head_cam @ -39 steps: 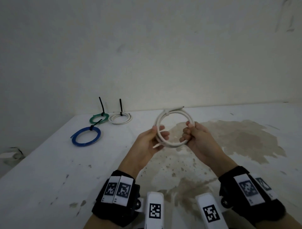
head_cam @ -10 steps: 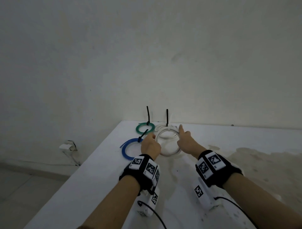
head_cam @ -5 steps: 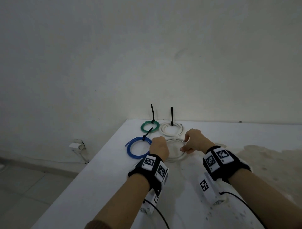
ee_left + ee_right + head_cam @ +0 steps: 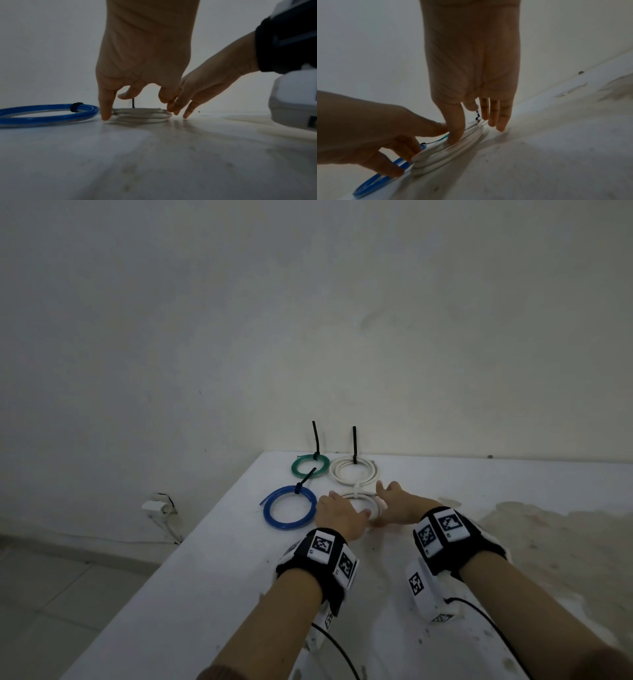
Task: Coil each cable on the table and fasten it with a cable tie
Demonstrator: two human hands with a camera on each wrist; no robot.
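Left hand: the left hand (image 4: 337, 517) has its fingers spread out loose. Its fingertips (image 4: 106, 115) touch the left side of the near white cable coil (image 4: 375, 501). It is not holding anything.
Right hand: the right hand (image 4: 397, 503) is loose and spread too. Its fingertips (image 4: 501, 125) come down at the right side of the same coil, and its thumb rests on top of it. It grips nothing.
Where the coil is: it lies flat on the desk (image 4: 212, 577), between the two hands, just beside the blue cable coil (image 4: 289, 511) and in front of the far white cable coil (image 4: 352, 470).
What could go wrong: I think a finger could bump the near coil into the blue one and push it along.
Another worry: its tie is pale and hard to see. If the tie is loose, the loops could spring open when the hands go away.
Coils counted: four. One blue, one green cable coil (image 4: 310, 466), and two white.
Black cable ties counted: three black cable ties (image 4: 354, 445), one each on the blue, green and far white coils.
Hands counted: two.
Loose cables left: none that I can see, so the job looks almost done.
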